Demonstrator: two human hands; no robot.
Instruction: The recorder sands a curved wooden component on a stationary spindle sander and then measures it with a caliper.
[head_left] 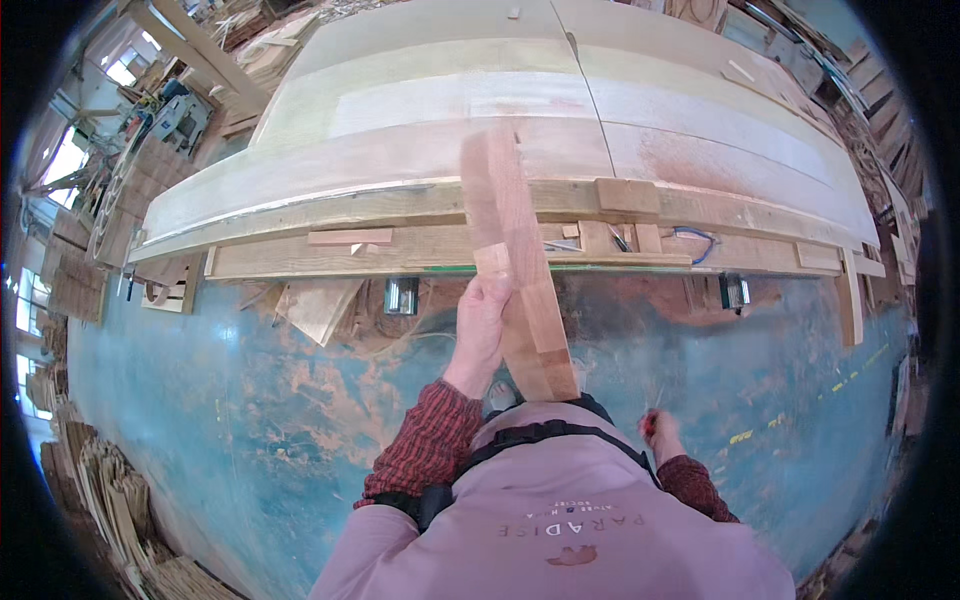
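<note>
My left hand is closed around the left edge of a long wooden plank, which looks joined from several lighter and darker pieces. The plank stands tilted in front of me, its far end over the front edge of a large worktable and its near end by my waist. A small pale wood block lies against the plank just above my fingers. Low at my right side, away from the table, hangs my right hand. Its fingers are curled, with a bit of red at them that is too small and blurred to name.
Along the table's front runs a lower wooden ledge holding wood offcuts, a pencil-like tool and a blue cord. Two metal boxes hang beneath it. Sawdust covers parts of the blue floor. Stacked timber stands at left.
</note>
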